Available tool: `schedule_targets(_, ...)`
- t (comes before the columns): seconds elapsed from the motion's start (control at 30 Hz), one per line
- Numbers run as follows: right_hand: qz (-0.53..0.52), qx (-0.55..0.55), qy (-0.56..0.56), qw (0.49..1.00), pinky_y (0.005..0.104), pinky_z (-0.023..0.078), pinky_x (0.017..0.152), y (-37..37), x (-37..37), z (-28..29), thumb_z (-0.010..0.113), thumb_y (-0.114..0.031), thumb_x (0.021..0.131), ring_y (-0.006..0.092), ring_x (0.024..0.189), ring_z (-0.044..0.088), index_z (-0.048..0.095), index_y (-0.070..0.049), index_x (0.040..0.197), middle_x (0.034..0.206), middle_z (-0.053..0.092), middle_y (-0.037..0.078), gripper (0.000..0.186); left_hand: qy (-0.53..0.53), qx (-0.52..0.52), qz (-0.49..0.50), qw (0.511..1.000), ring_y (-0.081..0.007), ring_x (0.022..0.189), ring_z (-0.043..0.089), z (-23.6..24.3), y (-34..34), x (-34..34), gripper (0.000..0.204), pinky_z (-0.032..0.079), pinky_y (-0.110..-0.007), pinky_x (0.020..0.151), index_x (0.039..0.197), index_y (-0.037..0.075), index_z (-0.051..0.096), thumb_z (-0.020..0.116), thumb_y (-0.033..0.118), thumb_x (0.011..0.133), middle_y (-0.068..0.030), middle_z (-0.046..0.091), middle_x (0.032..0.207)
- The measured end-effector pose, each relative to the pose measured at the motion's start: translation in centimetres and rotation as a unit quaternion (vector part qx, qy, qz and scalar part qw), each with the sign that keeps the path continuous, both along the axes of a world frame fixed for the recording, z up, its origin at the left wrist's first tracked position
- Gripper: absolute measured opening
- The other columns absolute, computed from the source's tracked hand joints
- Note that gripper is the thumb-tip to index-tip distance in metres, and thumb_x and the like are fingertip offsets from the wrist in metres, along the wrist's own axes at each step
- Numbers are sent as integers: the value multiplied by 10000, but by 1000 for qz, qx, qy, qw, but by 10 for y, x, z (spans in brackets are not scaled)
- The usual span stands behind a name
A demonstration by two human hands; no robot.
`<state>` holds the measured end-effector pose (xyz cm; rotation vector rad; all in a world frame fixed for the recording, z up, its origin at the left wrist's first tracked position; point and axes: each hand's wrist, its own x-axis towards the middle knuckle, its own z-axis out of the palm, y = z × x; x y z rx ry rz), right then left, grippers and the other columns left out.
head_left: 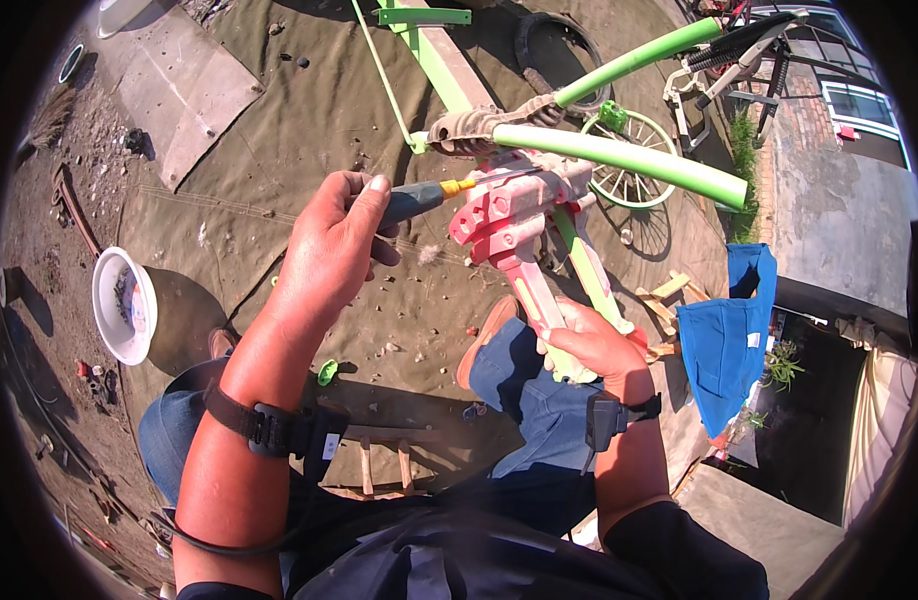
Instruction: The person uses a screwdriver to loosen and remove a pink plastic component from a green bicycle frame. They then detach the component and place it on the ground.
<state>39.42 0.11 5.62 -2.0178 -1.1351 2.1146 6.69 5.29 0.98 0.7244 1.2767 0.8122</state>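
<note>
My left hand (331, 238) is wrapped around the grey-blue handle of a screwdriver (415, 201) with a yellow collar. Its thin metal shaft points right and lies against the pink, dusty clamp-like block (504, 215) of a bike-like frame. Below that block, my right hand (591, 345) grips a pink and pale-green fork leg (531, 288) near its lower end. Two green tubes, one nearer (629, 163) and one farther (639, 62), reach right from a ribbed, dirt-coated part (464, 130). A green beam (441, 65) runs up and away from there.
A green spoked wheel (669, 165) and a black tyre (524, 45) lie beyond the frame. To the left stands a white basin (104, 305). Blue cloth (724, 345) hangs at the right, near wooden pieces (669, 290). A wooden stool (374, 465) is beneath me.
</note>
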Motion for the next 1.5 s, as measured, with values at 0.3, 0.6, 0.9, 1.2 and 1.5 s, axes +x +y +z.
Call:
schedule_targets(0.3, 7, -3, 11, 1000, 262, 513, 599, -1, 7, -5, 628, -222, 949, 121, 715, 633, 558, -49, 1240, 907, 633, 46, 346, -23, -28, -13, 999, -105, 767, 646, -6, 1, -3, 331, 458, -235, 578, 1241, 28, 507, 632, 215, 998, -43, 623, 970)
schedule_targets(0.6, -3, -1, 23, 1000, 260, 511, 587, -3, 9, -7, 644, -221, 951, 115, 695, 632, 561, -54, 1255, 902, 636, 39, 357, -34, -26, -21, 999, -99, 767, 636, -2, 2, -3, 330, 453, -229, 588, 1242, 19, 512, 636, 200, 994, -51, 626, 1003)
schedule_targets(0.9, -11, -2, -16, 1000, 282, 481, 595, 0, -4, 1, 604, -180, 885, 139, 661, 620, 549, -36, 1139, 863, 620, 51, 298, -30, 26, 18, 999, -98, 639, 628, -5, -3, 3, 314, 441, -232, 529, 1140, 46, 563, 546, 345, 1046, -43, 652, 848)
schedule_targets(1.2, 6, 2, -1, 1000, 272, 524, 600, -4, 10, -7, 613, -198, 934, 126, 704, 642, 551, -41, 1249, 899, 624, 49, 358, -115, 3, -9, 993, -129, 703, 668, 0, 1, -12, 317, 472, -248, 589, 1199, 45, 590, 585, 312, 1028, -72, 693, 914)
schedule_targets(1.5, 50, 35, -22, 998, 270, 497, 625, -4, 8, -12, 634, -197, 915, 103, 722, 615, 586, -32, 1162, 877, 619, 24, 301, 143, 130, -269, 944, -165, 788, 568, 5, -12, 32, 318, 484, -331, 743, 1065, 3, 580, 631, 20, 751, -62, 577, 881)
